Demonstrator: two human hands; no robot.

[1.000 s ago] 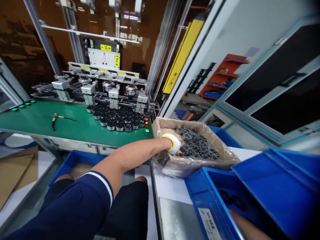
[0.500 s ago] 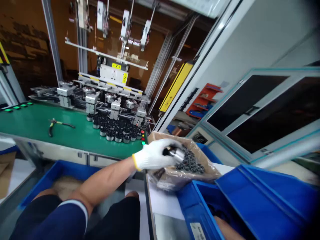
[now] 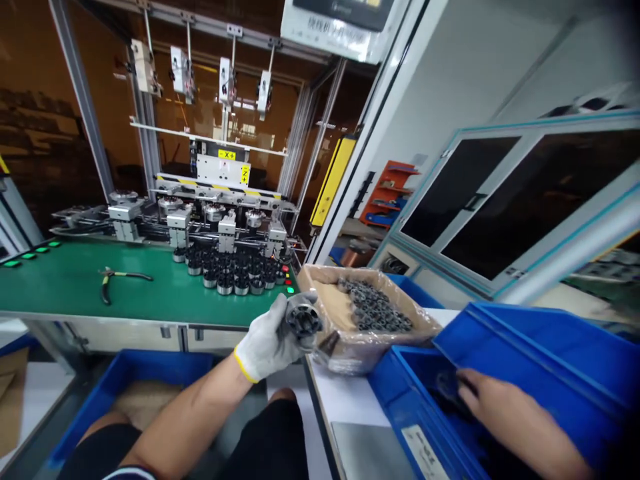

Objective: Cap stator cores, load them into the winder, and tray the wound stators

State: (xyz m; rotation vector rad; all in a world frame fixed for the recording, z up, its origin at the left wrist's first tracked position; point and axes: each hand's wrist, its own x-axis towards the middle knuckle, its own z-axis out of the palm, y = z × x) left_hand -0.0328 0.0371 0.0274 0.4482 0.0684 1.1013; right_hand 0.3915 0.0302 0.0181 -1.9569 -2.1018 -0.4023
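The left hand is clamped round a ring, its open end facing the wearer. The right hand reaches into the bin, well right of that ring — whether it grips anything, I can't tell.

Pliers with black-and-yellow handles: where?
Head view, left side: the pliers lie open on the green bench top, left of the clustered black-and-silver round parts.

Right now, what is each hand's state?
White-gloved left hand: holding round silver-black part.
Bare right hand: at blue plastic bin, grip unclear.
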